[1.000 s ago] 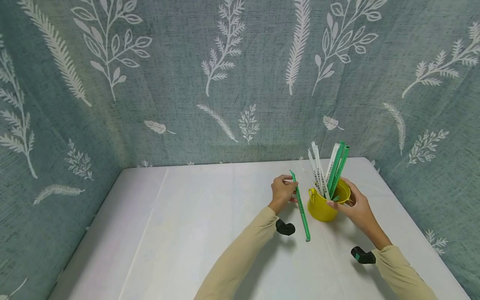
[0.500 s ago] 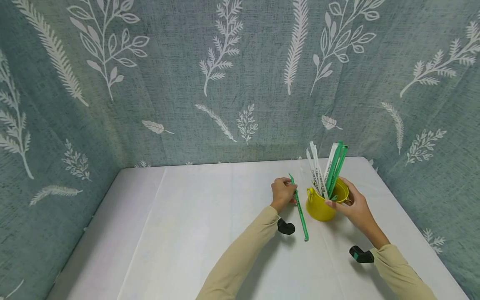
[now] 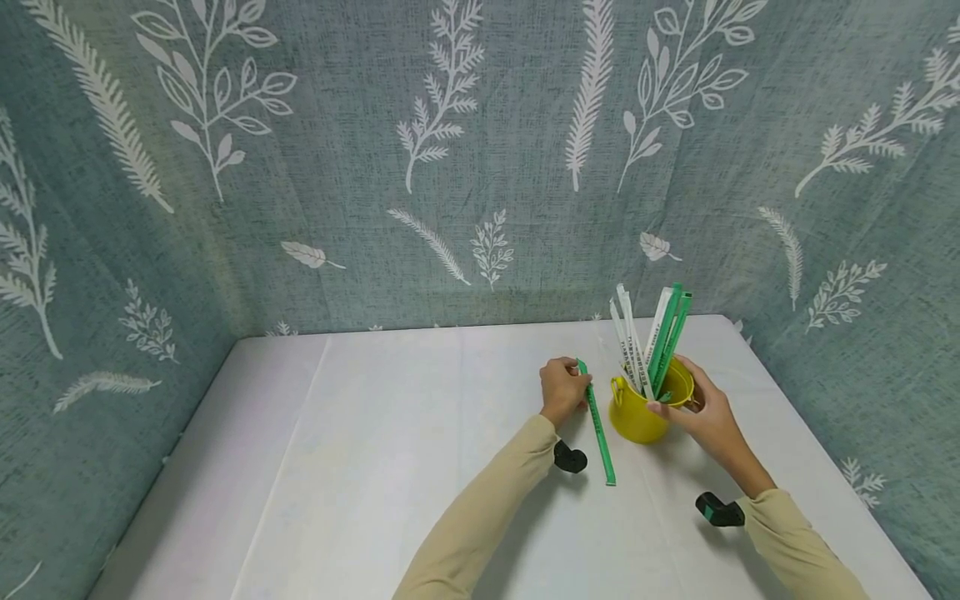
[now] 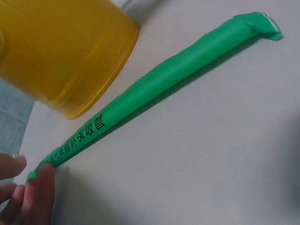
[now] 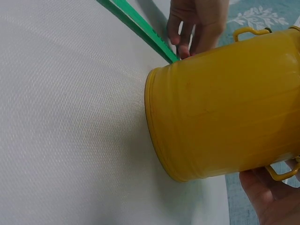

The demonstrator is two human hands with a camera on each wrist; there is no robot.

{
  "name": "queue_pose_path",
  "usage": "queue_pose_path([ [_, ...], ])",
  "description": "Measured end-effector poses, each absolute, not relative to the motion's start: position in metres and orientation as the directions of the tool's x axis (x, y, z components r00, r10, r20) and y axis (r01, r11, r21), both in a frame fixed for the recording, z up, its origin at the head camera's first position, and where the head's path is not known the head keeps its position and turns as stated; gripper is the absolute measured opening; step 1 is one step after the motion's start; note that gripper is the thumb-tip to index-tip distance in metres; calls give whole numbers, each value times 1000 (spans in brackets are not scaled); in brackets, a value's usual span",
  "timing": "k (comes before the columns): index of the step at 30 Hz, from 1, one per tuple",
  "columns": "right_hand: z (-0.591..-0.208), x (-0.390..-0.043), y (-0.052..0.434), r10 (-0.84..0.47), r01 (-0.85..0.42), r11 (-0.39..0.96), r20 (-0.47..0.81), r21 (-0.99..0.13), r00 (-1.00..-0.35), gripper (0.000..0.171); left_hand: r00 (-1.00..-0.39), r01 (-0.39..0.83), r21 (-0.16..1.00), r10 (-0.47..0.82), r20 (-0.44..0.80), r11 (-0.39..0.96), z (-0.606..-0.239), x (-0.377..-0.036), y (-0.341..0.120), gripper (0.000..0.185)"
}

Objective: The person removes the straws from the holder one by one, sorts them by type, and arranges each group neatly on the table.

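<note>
In the head view, a green paper-wrapped straw [image 3: 600, 433] lies on the white table, left of a small yellow bucket [image 3: 637, 421]. My left hand [image 3: 562, 392] is at the straw's far end, thumb on one side and fingers on the other, pinching it. Black printing shows along the wrapper [image 4: 164, 77] in the left wrist view. My right hand [image 3: 711, 417] grips the bucket's right side by the rim, near a handle lug. The bucket stands upright with wrapped white straws [image 3: 628, 337] and green straws [image 3: 669, 337] leaning inside it.
The white-covered table [image 3: 360, 458] stretches to the left and front. A grey-green leaf-patterned cloth [image 3: 337, 208] hangs behind it and along both sides. Black wrist cameras [image 3: 570, 457] sit at both sleeves, just above the table.
The far end of the green straw has come down and toward me with my left hand, and the straw now lies flatter. My right hand stays on the bucket.
</note>
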State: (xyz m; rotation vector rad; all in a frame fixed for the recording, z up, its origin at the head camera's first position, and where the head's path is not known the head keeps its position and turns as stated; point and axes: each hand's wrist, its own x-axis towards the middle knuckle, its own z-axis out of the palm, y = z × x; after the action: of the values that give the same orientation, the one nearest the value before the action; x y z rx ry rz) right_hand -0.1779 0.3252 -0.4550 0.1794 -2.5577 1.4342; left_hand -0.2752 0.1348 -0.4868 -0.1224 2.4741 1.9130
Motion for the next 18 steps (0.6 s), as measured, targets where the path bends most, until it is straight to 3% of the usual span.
queue_pose_path([
  [10,-471,-184,335,-19,-258,534,293,-805,-956,78,-1000,-30,981,3,-31,191,-475,-276,128,27],
  [18,-469,-182,333,-9,-224,504,255,-834,-967,80,-1000,19,996,15,18,83,-459,-276,120,19],
])
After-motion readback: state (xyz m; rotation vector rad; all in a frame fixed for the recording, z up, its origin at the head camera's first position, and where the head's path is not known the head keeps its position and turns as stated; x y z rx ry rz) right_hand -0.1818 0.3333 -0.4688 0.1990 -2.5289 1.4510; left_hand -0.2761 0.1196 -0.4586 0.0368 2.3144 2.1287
